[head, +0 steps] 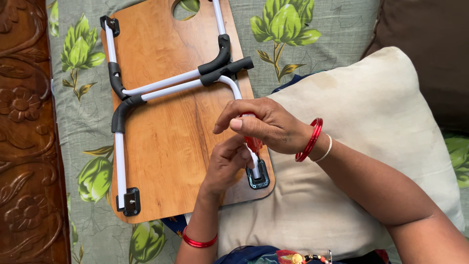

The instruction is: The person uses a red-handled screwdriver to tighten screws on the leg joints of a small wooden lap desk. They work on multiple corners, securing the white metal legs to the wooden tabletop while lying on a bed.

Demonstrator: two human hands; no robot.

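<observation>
A wooden lap table (pixel 171 142) lies upside down on a bed, its folded white legs (pixel 166 87) with black grips crossed over it. My right hand (pixel 266 124) is closed on the red handle of a screwdriver (pixel 253 143), held upright above the black bracket (pixel 258 177) at the board's near right corner. My left hand (pixel 227 164) sits just under it, fingers curled around the screwdriver's lower part beside the white leg tube. The tool's tip is hidden by my fingers.
A grey bedsheet (pixel 312 44) with green flower print covers the bed. A cream pillow (pixel 371 146) lies under my right arm. A carved wooden headboard (pixel 24 146) runs along the left. Another black bracket (pixel 130 201) sits at the near left corner.
</observation>
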